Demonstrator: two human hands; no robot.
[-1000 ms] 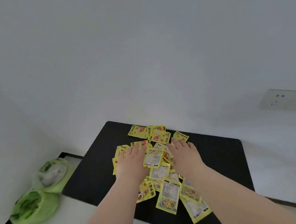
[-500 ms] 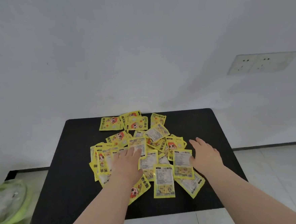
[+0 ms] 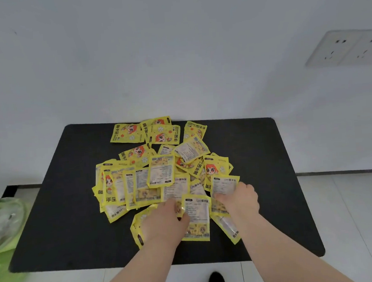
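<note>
A black mat (image 3: pixel 64 215) lies on a white floor against a white wall, with a socket (image 3: pixel 345 47) on the wall to the right. Yellow packets (image 3: pixel 160 171) lie heaped across the middle of the mat. The right hand (image 3: pixel 240 201) curls its fingers round the near edge of one packet (image 3: pixel 224 185). The left hand (image 3: pixel 164 221) rests on the near packets with its thumb on a middle packet (image 3: pixel 197 219); whether it grips is unclear. A green bag (image 3: pixel 4 230) sits to the left.

Yellow cartoon-printed packets (image 3: pixel 161 173) on black mat (image 3: pixel 259 157).
</note>
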